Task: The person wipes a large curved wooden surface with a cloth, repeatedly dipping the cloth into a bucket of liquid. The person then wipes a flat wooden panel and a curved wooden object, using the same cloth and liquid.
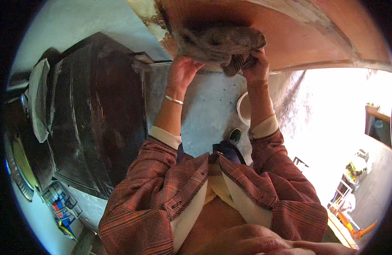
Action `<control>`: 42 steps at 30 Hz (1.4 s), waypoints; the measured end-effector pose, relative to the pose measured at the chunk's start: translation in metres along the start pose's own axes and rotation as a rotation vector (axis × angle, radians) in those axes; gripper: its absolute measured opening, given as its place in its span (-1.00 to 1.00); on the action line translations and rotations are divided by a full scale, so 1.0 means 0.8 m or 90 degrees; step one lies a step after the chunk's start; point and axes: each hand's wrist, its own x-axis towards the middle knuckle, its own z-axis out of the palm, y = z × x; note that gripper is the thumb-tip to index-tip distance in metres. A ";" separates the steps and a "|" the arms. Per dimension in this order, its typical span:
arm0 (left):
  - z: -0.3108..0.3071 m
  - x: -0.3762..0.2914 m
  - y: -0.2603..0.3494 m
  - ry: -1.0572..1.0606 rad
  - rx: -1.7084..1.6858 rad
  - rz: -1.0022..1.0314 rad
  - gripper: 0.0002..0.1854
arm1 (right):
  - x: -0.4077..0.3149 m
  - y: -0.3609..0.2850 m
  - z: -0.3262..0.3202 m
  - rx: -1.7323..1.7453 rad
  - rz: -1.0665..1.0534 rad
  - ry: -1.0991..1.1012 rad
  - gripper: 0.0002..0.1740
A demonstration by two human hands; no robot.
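A bunched grey-brown cloth or garment (221,43) is at the top middle, in front of a brown door or panel (298,38). My right hand (258,65) grips its lower right part, near a striped piece of fabric. My left hand (185,70) is raised at the cloth's lower left edge, its fingers partly hidden behind or under it, so whether it grips the cloth is not plain. A light bangle circles my left wrist.
A dark wooden cabinet or chest (97,114) stands at the left. A white-rimmed bucket (243,110) is on the grey floor (205,111) beside my right forearm. Bright light falls through an opening at the right. Several mixed items lie at the lower right.
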 end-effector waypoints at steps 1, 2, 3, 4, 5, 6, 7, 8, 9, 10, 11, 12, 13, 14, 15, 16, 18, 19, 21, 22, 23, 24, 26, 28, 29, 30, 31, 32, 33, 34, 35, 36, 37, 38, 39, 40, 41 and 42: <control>0.018 -0.005 -0.002 0.014 -0.086 -0.026 -0.68 | -0.012 0.002 -0.012 0.025 -0.003 -0.003 -0.47; 0.040 -0.006 -0.006 0.064 -0.151 -0.050 -0.65 | -0.022 0.001 -0.020 0.049 -0.007 -0.007 -0.46; 0.054 -0.013 -0.009 0.122 -0.213 -0.071 -0.62 | -0.032 0.002 -0.025 0.049 -0.003 0.009 -0.46; 0.045 -0.016 -0.015 0.129 -0.194 -0.056 -0.60 | -0.041 0.003 -0.031 0.049 0.001 0.024 -0.45; 0.026 -0.016 -0.020 0.134 -0.176 -0.042 -0.57 | -0.050 0.004 -0.037 0.048 0.005 0.040 -0.45; 0.018 -0.015 -0.023 0.139 -0.159 -0.028 -0.54 | -0.058 0.004 -0.044 0.051 -0.003 0.051 -0.43; 0.011 -0.019 -0.024 0.146 -0.133 -0.020 -0.56 | -0.066 0.002 -0.052 0.053 -0.012 0.062 -0.42; 0.003 -0.024 -0.024 0.153 -0.106 -0.011 -0.58 | -0.073 0.000 -0.061 0.055 -0.021 0.071 -0.40; -0.003 -0.030 -0.030 0.162 -0.082 -0.003 -0.59 | -0.081 0.001 -0.081 0.011 -0.026 0.094 -0.44; -0.005 -0.034 -0.036 0.196 0.101 -0.019 -0.59 | -0.086 0.000 -0.098 -0.035 -0.031 0.112 -0.48; -0.009 -0.039 -0.043 0.225 0.284 -0.034 -0.58 | -0.092 0.001 -0.114 -0.082 -0.035 0.129 -0.52; -0.016 -0.047 -0.050 0.256 0.470 -0.051 -0.56 | -0.097 0.008 -0.119 -0.288 -0.016 0.144 -0.57; -0.017 -0.051 -0.064 0.256 0.393 -0.090 -0.56 | -0.099 0.017 -0.110 -0.492 0.002 0.153 -0.62; -0.018 -0.051 -0.088 0.257 0.315 -0.128 -0.56 | -0.103 0.033 -0.099 -0.683 -0.003 0.090 -0.66; -0.028 -0.055 -0.106 0.260 0.236 -0.168 -0.56 | -0.109 0.050 -0.085 -0.869 -0.025 0.034 -0.70; -0.046 -0.065 -0.112 0.222 0.107 -0.195 -0.56 | -0.119 0.069 -0.048 -1.030 -0.073 -0.102 -0.73; -0.075 -0.084 -0.122 0.138 -0.154 -0.234 -0.56 | -0.140 0.074 -0.035 -0.920 -0.128 -0.143 -0.65; -0.070 -0.087 -0.125 0.210 -0.104 -0.227 -0.53 | -0.153 0.067 -0.050 -0.891 -0.055 -0.134 -0.63; -0.057 -0.088 -0.129 0.350 -0.004 -0.216 -0.46 | -0.192 0.070 -0.093 -0.834 -0.072 0.103 -0.51; -0.045 -0.088 -0.127 0.331 -0.003 -0.202 -0.47 | -0.208 0.074 -0.103 -0.800 -0.081 0.220 -0.45; -0.043 -0.093 -0.129 0.341 0.002 -0.200 -0.48 | -0.220 0.086 -0.112 -0.708 -0.071 0.230 -0.38; -0.041 -0.095 -0.134 0.347 0.007 -0.198 -0.49 | -0.225 0.096 -0.110 -0.618 -0.064 0.238 -0.32; -0.038 -0.102 -0.144 0.354 0.015 -0.203 -0.50 | -0.222 0.106 -0.115 -0.514 0.001 0.220 -0.06; -0.037 -0.113 -0.158 0.353 0.019 -0.219 -0.51 | -0.212 0.127 -0.131 -0.489 0.026 0.237 -0.10; -0.036 -0.118 -0.166 0.365 0.065 -0.232 -0.52 | -0.210 0.133 -0.141 -0.478 0.035 0.244 -0.11; -0.041 -0.126 -0.161 0.382 0.125 -0.234 -0.52 | -0.204 0.130 -0.124 -0.447 0.081 0.293 -0.29; -0.043 -0.135 -0.163 0.396 0.175 -0.244 -0.53 | -0.207 0.132 -0.131 -0.506 0.098 0.304 -0.35; -0.053 -0.149 -0.155 0.201 0.592 -0.274 -0.51 | -0.214 0.137 -0.145 -0.565 0.116 0.315 -0.42; -0.062 -0.165 -0.147 0.042 1.010 -0.214 -0.49 | -0.216 0.140 -0.155 -0.625 0.134 0.326 -0.48; -0.088 -0.181 -0.144 0.042 0.998 -0.280 -0.47 | -0.215 0.145 -0.151 -0.595 0.158 0.332 -0.55; -0.099 -0.185 -0.142 0.034 0.972 -0.330 -0.46 | -0.214 0.138 -0.143 -0.519 0.154 0.335 -0.55; -0.101 -0.188 -0.134 0.225 0.711 -0.390 -0.45 | -0.218 0.134 -0.144 -0.438 0.159 0.348 -0.55; -0.102 -0.193 -0.115 0.401 0.439 -0.431 -0.44 | -0.217 0.133 -0.143 -0.351 0.166 0.354 -0.54; -0.104 -0.192 -0.104 0.556 0.154 -0.451 -0.42 | -0.212 0.131 -0.142 -0.312 0.178 0.348 -0.55; -0.104 -0.177 -0.094 0.519 0.143 -0.394 -0.42 | -0.195 0.131 -0.137 -0.312 0.185 0.323 -0.55; -0.107 -0.161 -0.088 0.486 0.125 -0.342 -0.42 | -0.183 0.134 -0.134 -0.315 0.199 0.305 -0.55; -0.107 -0.151 -0.081 0.452 0.108 -0.290 -0.41 | -0.169 0.137 -0.128 -0.317 0.212 0.285 -0.55; -0.090 -0.139 -0.082 0.439 0.120 -0.249 -0.43 | -0.149 0.135 -0.111 -0.269 0.187 0.280 -0.54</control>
